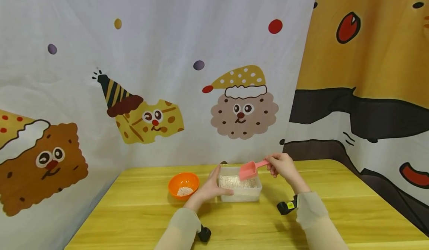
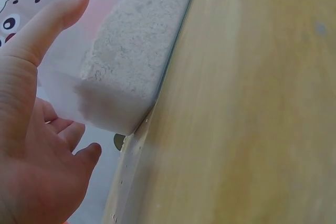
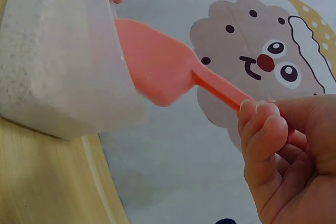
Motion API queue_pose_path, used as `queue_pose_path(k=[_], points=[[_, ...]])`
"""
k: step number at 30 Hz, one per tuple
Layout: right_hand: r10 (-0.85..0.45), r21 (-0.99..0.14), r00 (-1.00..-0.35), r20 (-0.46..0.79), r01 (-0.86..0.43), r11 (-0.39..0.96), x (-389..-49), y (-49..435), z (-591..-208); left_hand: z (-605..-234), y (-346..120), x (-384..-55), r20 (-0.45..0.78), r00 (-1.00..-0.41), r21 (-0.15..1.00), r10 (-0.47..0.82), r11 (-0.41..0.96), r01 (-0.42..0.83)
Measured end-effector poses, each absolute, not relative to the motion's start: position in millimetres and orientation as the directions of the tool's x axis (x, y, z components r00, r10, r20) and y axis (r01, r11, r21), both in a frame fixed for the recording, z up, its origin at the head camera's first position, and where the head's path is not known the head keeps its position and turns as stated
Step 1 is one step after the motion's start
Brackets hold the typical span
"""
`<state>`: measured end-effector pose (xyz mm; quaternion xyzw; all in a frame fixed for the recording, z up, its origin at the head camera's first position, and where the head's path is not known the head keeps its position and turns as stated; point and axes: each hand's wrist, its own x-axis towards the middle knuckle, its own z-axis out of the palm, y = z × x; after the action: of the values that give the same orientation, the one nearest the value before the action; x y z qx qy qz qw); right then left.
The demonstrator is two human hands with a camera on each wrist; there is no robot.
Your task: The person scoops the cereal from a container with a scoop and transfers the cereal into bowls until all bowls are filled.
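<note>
My right hand (image 1: pixel 281 165) pinches the handle of a pink scoop (image 1: pixel 248 171), its blade tilted down over the right part of a translucent plastic container (image 1: pixel 244 196). In the right wrist view the scoop's blade (image 3: pixel 157 61) dips partly behind the container's wall. Pale oat flakes (image 1: pixel 234 182) fill much of the container; they also show through its side in the left wrist view. My left hand (image 1: pixel 210 187) holds the container at its left end, thumb along the front side and fingers around the far left corner. The scoop's tip is hidden by the wall in the right wrist view.
Left of the container stands an orange bowl (image 1: pixel 174 185) with a small heap of pale flakes (image 1: pixel 185 191) in it. Both vessels are on a wood-grain table (image 1: pixel 134 212), near its far edge. A printed cartoon curtain (image 1: pixel 161 56) hangs right behind the table.
</note>
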<state>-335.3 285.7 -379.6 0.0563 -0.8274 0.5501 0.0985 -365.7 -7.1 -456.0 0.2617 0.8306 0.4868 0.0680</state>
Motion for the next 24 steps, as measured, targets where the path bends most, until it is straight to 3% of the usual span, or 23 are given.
queue_pose_path(k=[24], points=[[0.028,-0.937,-0.985,0.172,-0.155,0.313,-347,275,-404,-459,-8,-367,0.133,-0.857,0.854,0.498,0.381,0.354]])
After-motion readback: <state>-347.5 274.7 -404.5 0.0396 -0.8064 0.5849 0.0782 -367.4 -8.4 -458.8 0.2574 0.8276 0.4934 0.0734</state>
